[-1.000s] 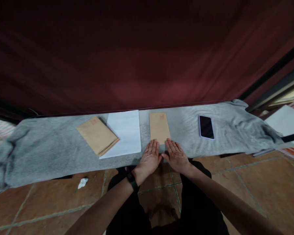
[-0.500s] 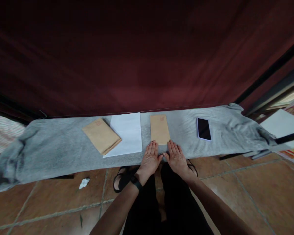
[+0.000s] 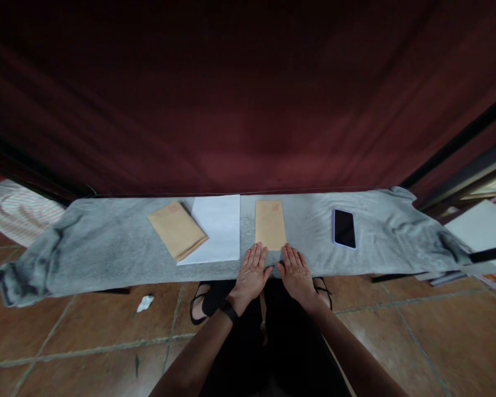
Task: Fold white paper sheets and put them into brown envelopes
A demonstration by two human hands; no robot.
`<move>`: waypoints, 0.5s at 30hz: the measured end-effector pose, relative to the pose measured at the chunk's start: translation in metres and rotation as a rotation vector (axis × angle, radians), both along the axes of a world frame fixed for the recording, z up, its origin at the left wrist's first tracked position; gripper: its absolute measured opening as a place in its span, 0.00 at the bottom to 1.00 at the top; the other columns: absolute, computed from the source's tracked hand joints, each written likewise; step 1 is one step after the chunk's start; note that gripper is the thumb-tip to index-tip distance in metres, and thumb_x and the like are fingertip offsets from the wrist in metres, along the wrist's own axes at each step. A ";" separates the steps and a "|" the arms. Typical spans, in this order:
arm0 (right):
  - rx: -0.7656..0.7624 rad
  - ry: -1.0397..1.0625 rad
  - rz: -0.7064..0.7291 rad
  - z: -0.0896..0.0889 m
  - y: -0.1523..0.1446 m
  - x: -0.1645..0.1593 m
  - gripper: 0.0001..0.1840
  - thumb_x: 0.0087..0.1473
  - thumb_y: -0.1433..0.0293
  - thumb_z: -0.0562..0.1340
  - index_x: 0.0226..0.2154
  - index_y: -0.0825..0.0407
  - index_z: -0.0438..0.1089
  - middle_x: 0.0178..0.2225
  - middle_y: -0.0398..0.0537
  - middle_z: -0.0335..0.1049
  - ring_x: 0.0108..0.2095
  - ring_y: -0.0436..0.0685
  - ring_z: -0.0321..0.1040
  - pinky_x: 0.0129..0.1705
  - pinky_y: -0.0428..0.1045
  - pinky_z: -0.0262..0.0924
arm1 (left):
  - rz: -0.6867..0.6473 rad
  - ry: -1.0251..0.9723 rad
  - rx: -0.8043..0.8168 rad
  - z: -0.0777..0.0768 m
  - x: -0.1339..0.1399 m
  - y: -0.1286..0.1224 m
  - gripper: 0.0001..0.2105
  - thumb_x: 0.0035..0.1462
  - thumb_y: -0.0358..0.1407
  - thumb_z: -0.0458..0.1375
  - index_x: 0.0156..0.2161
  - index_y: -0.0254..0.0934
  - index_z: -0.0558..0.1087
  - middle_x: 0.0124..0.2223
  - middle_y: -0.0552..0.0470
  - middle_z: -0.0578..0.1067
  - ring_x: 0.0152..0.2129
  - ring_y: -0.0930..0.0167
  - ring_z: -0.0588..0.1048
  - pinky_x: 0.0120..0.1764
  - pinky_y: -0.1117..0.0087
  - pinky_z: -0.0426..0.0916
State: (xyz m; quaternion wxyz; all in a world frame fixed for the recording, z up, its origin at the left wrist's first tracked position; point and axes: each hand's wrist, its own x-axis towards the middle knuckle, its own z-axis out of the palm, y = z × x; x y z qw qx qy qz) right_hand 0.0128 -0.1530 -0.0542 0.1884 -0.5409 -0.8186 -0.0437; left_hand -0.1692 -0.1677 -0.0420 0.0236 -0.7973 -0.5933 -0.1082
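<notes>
A brown paper envelope [image 3: 270, 225] with a faint red mark near its top lies on the grey cloth in front of me. My left hand [image 3: 251, 275] rests flat, its fingertips at the envelope's lower left corner. Flat at the lower right corner lies my right hand [image 3: 296, 275], its fingertips touching or just beside the edge. Both thumbs point inward, with a small gap between them. To the left, a stack of brown envelopes [image 3: 177, 229] sits at a slant, partly over white paper sheets [image 3: 219, 226].
The grey cloth [image 3: 111, 237] covers a long narrow bench. A phone [image 3: 344, 227] in a light purple case lies to the right. Behind the bench hangs a dark red fabric [image 3: 248, 138]. A crumpled white tissue [image 3: 145, 302] is on the tiled floor [image 3: 107, 325].
The camera view has shifted and turned slightly. Both hands stay flat at the envelope's near corners, and the other things on the bench keep their places.
</notes>
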 end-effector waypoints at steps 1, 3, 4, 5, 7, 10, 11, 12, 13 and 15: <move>-0.006 0.009 -0.002 0.000 0.000 0.000 0.30 0.69 0.64 0.47 0.67 0.62 0.54 0.65 0.65 0.59 0.66 0.66 0.57 0.66 0.63 0.50 | 0.006 0.003 0.001 0.001 0.001 0.000 0.28 0.69 0.42 0.47 0.69 0.29 0.54 0.71 0.37 0.55 0.69 0.61 0.52 0.67 0.55 0.54; -0.020 0.030 0.000 0.002 0.001 -0.002 0.30 0.70 0.63 0.47 0.68 0.62 0.54 0.66 0.64 0.58 0.66 0.66 0.55 0.66 0.63 0.50 | 0.019 0.014 0.005 0.003 0.005 0.000 0.28 0.69 0.41 0.47 0.69 0.28 0.55 0.71 0.36 0.55 0.69 0.60 0.51 0.67 0.54 0.54; -0.030 0.042 0.011 0.004 0.002 -0.004 0.30 0.70 0.63 0.46 0.68 0.62 0.53 0.66 0.64 0.57 0.67 0.66 0.54 0.66 0.63 0.49 | 0.026 0.021 0.008 0.003 0.006 0.000 0.28 0.68 0.40 0.47 0.69 0.27 0.55 0.71 0.36 0.55 0.69 0.60 0.51 0.67 0.53 0.53; -0.043 0.054 0.033 0.006 0.003 -0.007 0.31 0.70 0.62 0.46 0.68 0.61 0.53 0.67 0.62 0.56 0.67 0.65 0.54 0.67 0.63 0.49 | 0.028 0.029 0.010 0.004 0.008 0.001 0.28 0.68 0.39 0.47 0.68 0.26 0.55 0.71 0.35 0.55 0.69 0.59 0.51 0.68 0.53 0.52; -0.079 0.069 0.099 0.010 0.004 -0.014 0.30 0.71 0.62 0.44 0.68 0.60 0.52 0.68 0.60 0.55 0.68 0.63 0.52 0.67 0.62 0.48 | 0.016 0.044 0.011 0.005 0.012 0.001 0.28 0.68 0.36 0.46 0.68 0.24 0.54 0.71 0.34 0.55 0.69 0.60 0.51 0.68 0.53 0.51; -0.123 0.059 0.184 0.013 0.006 -0.020 0.30 0.71 0.63 0.42 0.68 0.59 0.53 0.68 0.59 0.55 0.68 0.61 0.51 0.68 0.61 0.47 | -0.015 0.055 -0.002 0.006 0.015 0.001 0.28 0.66 0.30 0.44 0.69 0.23 0.53 0.71 0.36 0.54 0.69 0.63 0.50 0.69 0.56 0.50; -0.126 0.052 0.192 0.013 0.005 -0.020 0.30 0.71 0.62 0.43 0.68 0.59 0.54 0.68 0.59 0.54 0.69 0.62 0.51 0.68 0.61 0.46 | -0.023 0.054 -0.009 0.006 0.015 0.001 0.28 0.65 0.30 0.44 0.69 0.23 0.52 0.71 0.36 0.54 0.69 0.63 0.50 0.69 0.56 0.50; -0.123 0.044 0.192 0.012 0.005 -0.019 0.30 0.71 0.61 0.43 0.68 0.60 0.53 0.68 0.59 0.53 0.69 0.62 0.50 0.68 0.61 0.46 | -0.029 0.051 -0.018 0.006 0.015 0.001 0.29 0.65 0.29 0.44 0.69 0.24 0.51 0.71 0.37 0.54 0.69 0.63 0.50 0.69 0.56 0.50; -0.118 0.038 0.189 0.010 0.004 -0.017 0.31 0.71 0.60 0.44 0.68 0.60 0.53 0.69 0.59 0.53 0.69 0.62 0.50 0.68 0.61 0.45 | -0.037 0.046 -0.026 0.006 0.015 0.002 0.29 0.65 0.30 0.44 0.70 0.24 0.51 0.71 0.37 0.54 0.69 0.63 0.50 0.69 0.56 0.50; -0.104 0.032 0.174 0.007 0.003 -0.012 0.31 0.71 0.60 0.45 0.68 0.60 0.52 0.69 0.59 0.53 0.69 0.63 0.50 0.68 0.61 0.45 | -0.054 0.039 -0.039 0.007 0.014 0.002 0.29 0.65 0.32 0.45 0.69 0.24 0.52 0.71 0.36 0.54 0.69 0.62 0.49 0.69 0.56 0.50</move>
